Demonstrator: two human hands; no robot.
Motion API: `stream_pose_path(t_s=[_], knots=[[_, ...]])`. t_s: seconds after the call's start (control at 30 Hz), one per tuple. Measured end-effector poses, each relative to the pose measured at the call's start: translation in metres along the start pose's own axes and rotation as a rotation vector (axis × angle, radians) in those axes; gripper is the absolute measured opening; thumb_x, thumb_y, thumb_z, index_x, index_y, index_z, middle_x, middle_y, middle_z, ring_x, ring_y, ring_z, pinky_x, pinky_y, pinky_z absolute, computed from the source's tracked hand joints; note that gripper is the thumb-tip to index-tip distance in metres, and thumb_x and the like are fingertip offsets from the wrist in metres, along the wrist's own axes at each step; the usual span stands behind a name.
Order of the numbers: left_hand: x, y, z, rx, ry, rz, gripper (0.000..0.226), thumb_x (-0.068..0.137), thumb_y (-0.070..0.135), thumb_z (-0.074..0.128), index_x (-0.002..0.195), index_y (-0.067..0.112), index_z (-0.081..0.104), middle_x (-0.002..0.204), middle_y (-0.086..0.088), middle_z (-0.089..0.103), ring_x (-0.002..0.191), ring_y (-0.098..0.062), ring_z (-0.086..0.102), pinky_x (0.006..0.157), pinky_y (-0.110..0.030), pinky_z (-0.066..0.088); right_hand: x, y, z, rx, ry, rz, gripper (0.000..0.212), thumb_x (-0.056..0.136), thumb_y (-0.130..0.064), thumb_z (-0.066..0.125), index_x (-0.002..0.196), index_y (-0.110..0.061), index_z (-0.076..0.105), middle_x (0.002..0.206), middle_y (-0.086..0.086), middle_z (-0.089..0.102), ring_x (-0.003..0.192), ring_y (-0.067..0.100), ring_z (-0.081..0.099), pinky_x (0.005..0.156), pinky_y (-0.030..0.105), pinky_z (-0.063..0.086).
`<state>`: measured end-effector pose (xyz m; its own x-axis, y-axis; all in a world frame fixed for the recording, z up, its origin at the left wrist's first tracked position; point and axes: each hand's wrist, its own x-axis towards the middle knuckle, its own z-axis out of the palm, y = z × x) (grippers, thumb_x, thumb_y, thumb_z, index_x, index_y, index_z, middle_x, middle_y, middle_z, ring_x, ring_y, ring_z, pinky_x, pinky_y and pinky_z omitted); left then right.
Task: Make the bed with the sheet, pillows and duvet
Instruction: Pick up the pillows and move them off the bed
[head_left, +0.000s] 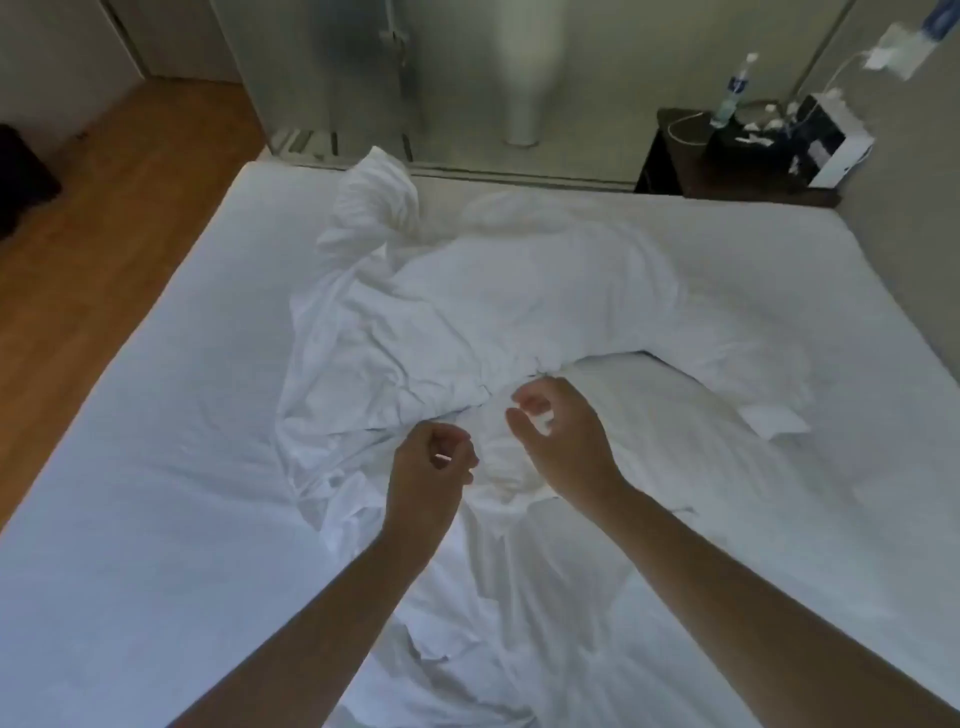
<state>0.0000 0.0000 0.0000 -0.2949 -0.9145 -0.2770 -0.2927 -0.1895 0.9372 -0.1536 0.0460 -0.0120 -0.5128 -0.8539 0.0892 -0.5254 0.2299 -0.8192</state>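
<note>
We see the bed (156, 415) filling most of the view, its white fitted surface smooth at 9 o'clock and at 3 o'clock; its near edge runs off the bottom of the picture. A crumpled white duvet (467, 312) lies heaped across the middle, running from 12 o'clock down to 6 o'clock, where it too is cut off. One bunched end stands up at about 11 o'clock. At 3 o'clock of the heap a pillow (675, 415) lies partly under the folds, so we cannot make out its full outline. Everything here is white on white, and we cannot tell where duvet ends and loose sheet begins.

The wooden floor (104, 208) shows at 10 o'clock, with a dark object at the left edge, cropped and unclear. At 2 o'clock a dark nightstand (670, 156) sits just beyond the bed corner, carrying a plastic bottle (732, 98), a white box (841, 150) and a cable; the smaller clutter on it is blurred.

Our two bare forearms reach in from 5 and 7 o'clock. The left hand (426, 478) hovers over the duvet's crumpled edge, fingers loosely curled, thumb near the fingertips, nothing visibly held. The right hand (566, 441) is just beside it at 1 o'clock, fingers curved and spread in a claw, apart from the thumb, also grasping nothing we can see.
</note>
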Motion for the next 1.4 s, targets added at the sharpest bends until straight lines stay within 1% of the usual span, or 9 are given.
stream_pose_path(t_s=[0.17,0.23,0.33,0.5,0.7,0.87,1.07,1.27,1.4], knots=[[0.053,-0.016,0.008,-0.037,0.017,0.015,0.004,0.091,0.008,0.061,0.092,0.011,0.062,0.083,-0.009,0.07,0.062,-0.011,0.063,0.059,-0.021,0.048,0.116,0.014,0.025,-0.579,0.027,-0.157,0.064,0.084,-0.041,0.072,0.138,-0.014,0.048,0.134,0.007,0.048,0.125,0.027,0.045,0.099,0.041,0.038],[0.064,-0.025,0.011,-0.034,0.018,0.008,0.005,0.089,0.007,0.061,0.091,0.011,0.062,0.082,-0.009,0.07,0.061,-0.011,0.063,0.061,-0.024,0.049,0.142,0.022,0.028,-0.675,-0.011,-0.107,0.064,0.085,-0.043,0.071,0.137,-0.014,0.047,0.138,0.009,0.046,0.129,0.029,0.04,0.101,0.044,0.038],[0.072,-0.041,0.014,-0.033,0.017,-0.035,0.005,0.088,0.006,0.06,0.091,0.01,0.062,0.077,-0.005,0.07,0.061,-0.014,0.064,0.062,-0.027,0.051,0.142,0.045,0.039,-0.833,-0.217,0.024,0.05,0.087,-0.049,0.066,0.122,-0.015,0.058,0.13,0.007,0.052,0.128,0.028,0.042,0.102,0.045,0.037],[0.067,-0.074,0.022,-0.045,0.013,-0.123,0.006,0.087,0.007,0.061,0.092,0.011,0.062,0.076,-0.004,0.07,0.062,-0.016,0.064,0.069,-0.036,0.053,0.069,0.115,0.07,-0.931,-0.628,0.332,0.1,0.068,-0.078,0.065,0.15,-0.034,0.029,0.153,0.003,0.024,0.142,0.033,0.024,0.11,0.067,0.021],[0.052,-0.095,0.03,-0.012,-0.016,-0.157,0.007,0.085,0.008,0.062,0.09,0.012,0.062,0.078,-0.009,0.07,0.061,-0.017,0.064,0.07,-0.04,0.055,0.03,0.145,0.067,-0.873,-0.393,0.162,0.046,0.093,-0.048,0.061,0.134,-0.026,0.06,0.125,-0.002,0.066,0.115,0.023,0.06,0.097,0.036,0.043],[0.053,-0.094,0.036,0.089,-0.028,-0.144,0.01,0.085,0.015,0.064,0.094,0.017,0.06,0.084,-0.007,0.069,0.071,-0.024,0.067,0.071,-0.04,0.054,0.02,0.131,0.06,-0.874,-0.321,0.071,0.032,0.103,-0.036,0.048,0.129,-0.026,0.064,0.117,0.001,0.069,0.109,0.024,0.063,0.09,0.031,0.044],[0.113,-0.048,0.036,0.557,0.023,0.311,0.084,0.083,0.024,0.076,0.151,0.018,0.026,0.142,-0.009,0.037,0.124,-0.028,0.044,0.1,-0.041,0.042,-0.014,0.136,0.052,-0.831,-0.351,0.032,0.036,0.105,-0.036,0.043,0.136,-0.029,0.059,0.123,-0.003,0.068,0.112,0.021,0.062,0.094,0.029,0.042],[0.196,0.051,0.059,0.758,0.051,0.461,0.112,0.081,0.034,0.079,0.158,0.026,-0.001,0.166,0.002,0.0,0.147,-0.028,0.017,0.109,-0.057,0.033,-0.026,0.136,0.066,-0.781,-0.245,0.094,0.029,0.059,-0.035,0.094,0.083,-0.029,0.08,0.063,-0.004,0.067,0.049,0.017,0.064,0.049,0.025,0.051],[0.218,0.079,0.09,0.788,-0.024,0.392,0.109,0.081,0.042,0.077,0.157,0.028,0.0,0.159,-0.001,0.028,0.146,-0.026,0.019,0.111,-0.054,0.031,-0.023,0.145,0.069,-0.662,-0.289,0.114,0.039,0.039,-0.038,0.1,0.071,-0.032,0.078,0.056,-0.007,0.063,0.039,0.013,0.057,0.04,0.02,0.045]])
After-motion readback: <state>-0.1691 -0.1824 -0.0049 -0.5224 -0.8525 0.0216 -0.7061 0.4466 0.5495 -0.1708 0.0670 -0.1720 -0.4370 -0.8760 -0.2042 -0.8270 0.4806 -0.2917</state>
